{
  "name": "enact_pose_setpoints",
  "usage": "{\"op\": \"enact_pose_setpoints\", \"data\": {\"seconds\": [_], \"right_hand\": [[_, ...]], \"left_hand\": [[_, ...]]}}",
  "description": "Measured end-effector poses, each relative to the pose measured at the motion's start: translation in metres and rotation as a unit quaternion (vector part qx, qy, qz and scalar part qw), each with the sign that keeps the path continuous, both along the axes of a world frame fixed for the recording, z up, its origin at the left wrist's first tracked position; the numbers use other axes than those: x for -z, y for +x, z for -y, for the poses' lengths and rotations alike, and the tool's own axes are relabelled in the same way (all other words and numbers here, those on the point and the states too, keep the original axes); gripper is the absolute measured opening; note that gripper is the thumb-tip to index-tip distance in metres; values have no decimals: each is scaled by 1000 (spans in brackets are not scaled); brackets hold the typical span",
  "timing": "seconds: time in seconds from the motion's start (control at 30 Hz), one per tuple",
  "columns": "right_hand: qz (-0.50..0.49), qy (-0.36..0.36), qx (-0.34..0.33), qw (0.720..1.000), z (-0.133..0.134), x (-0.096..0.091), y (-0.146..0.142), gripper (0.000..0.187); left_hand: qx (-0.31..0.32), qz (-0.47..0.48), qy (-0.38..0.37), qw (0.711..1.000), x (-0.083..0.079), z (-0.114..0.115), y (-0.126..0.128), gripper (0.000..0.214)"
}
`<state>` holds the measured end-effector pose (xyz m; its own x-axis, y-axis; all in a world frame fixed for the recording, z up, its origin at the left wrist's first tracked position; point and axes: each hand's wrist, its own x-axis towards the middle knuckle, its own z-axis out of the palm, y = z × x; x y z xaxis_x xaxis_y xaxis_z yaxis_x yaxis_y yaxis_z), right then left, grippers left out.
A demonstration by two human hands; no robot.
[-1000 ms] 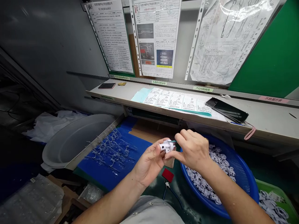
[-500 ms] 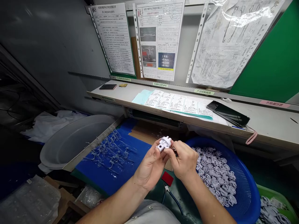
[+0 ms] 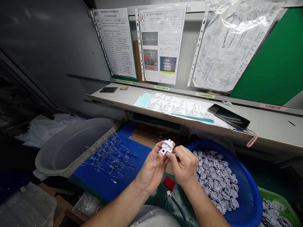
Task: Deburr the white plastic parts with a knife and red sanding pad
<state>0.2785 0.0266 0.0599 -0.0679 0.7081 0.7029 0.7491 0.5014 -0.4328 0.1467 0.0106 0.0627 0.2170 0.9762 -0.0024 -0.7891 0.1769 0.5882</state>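
Between the thumb and fingers of my left hand [image 3: 151,167] is a small white plastic part [image 3: 167,147], with a round collar, short prongs at its upper end and a dark hole in its side. My right hand [image 3: 186,164] is closed in a pinch against the part's right side, its thumb touching the lower edge. Something small and dark shows at the right fingertips, too hidden to name. Below the hands, a red block [image 3: 169,183] lies by the jaws of blue-handled cutting pliers [image 3: 174,200].
A blue basket [image 3: 254,189] full of white parts stands at right, a green bin [image 3: 267,193] beyond it. Clear plastic scraps [image 3: 113,154] lie on a blue mat [image 3: 99,186]. A grey tub [image 3: 44,160] stands left. The shelf above carries papers [image 3: 177,105] and a phone [image 3: 228,116].
The white part has turned slightly in my fingers, its prongs pointing more upward. Both hands stay together in nearly the same place; the whole view has shifted a little.
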Motion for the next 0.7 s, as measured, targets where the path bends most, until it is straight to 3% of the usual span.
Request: {"op": "enact_pose_setpoints", "data": {"seconds": [0.23,0.5,0.6,0.7], "right_hand": [[92,39,-36,994,-11,-9,14,52],[16,26,2,1000,-5,-1,4,56],[1,14,-22,1000,-5,0,1,54],[-108,-22,-66,992,0,2,-7,48]], "left_hand": [[18,-30,13,999,-1,-4,-7,43],[25,-19,8,999,0,-3,-6,53],[14,-13,3,1000,0,-2,-4,52],[9,-9,8,1000,-2,-2,0,56]]}}
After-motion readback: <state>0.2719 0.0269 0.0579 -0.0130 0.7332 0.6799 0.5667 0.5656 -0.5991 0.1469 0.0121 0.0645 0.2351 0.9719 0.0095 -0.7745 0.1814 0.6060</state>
